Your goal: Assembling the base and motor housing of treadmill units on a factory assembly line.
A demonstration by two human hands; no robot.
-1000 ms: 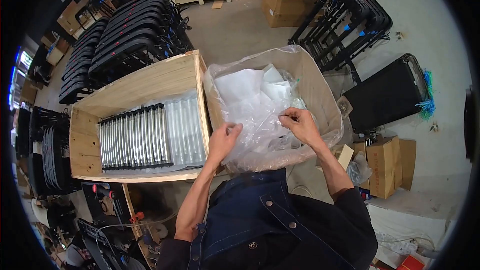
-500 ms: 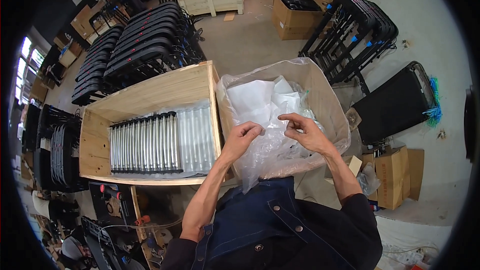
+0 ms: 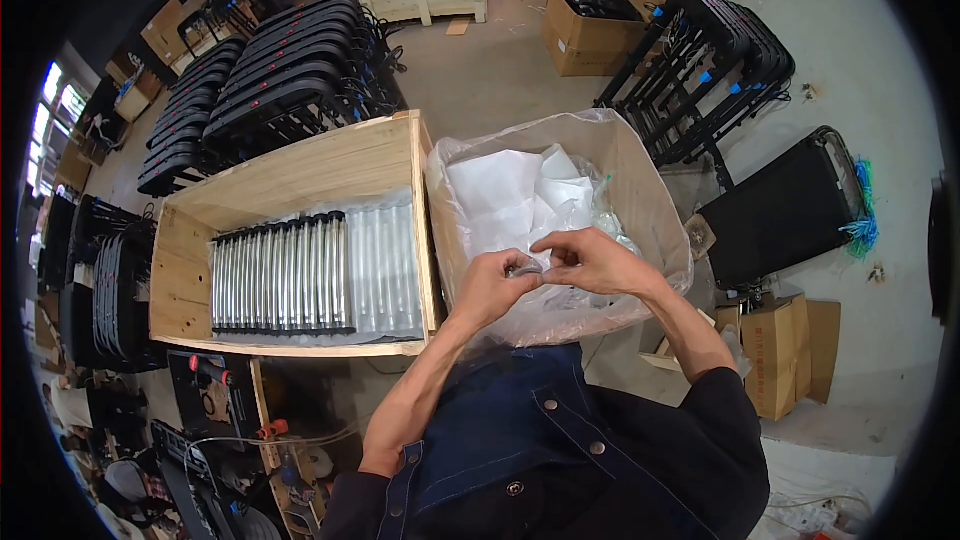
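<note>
A: Have drawn the left hand and the right hand in toward each other since the earlier frame, from a clear gap to near contact at the fingertips.

B: Gripping anything?

A: Cannot tell for certain. Curled inward at the fingers on both sides, with thumbs and fingertips bunched close (too close to show any contents). Right beneath, see loose clear film, crumpled at the near side of the plastic-lined box.

B: And farther inside that box?

A: Look past the fingertips for white sheets, overlapping, toward the far left part.

B: What about to the left?

A: Find a wooden crate just beside the box, with shiny metal tubes laid side by side in a row. At the right end of that row, notice paler lengths under clear wrapping.

B: And around?

A: Beyond the crate, spot black frames, stacked close. To the right of the box, pick out a black panel, tilted, with blue-green strands at the outer edge, and below, a brown carton.
</note>
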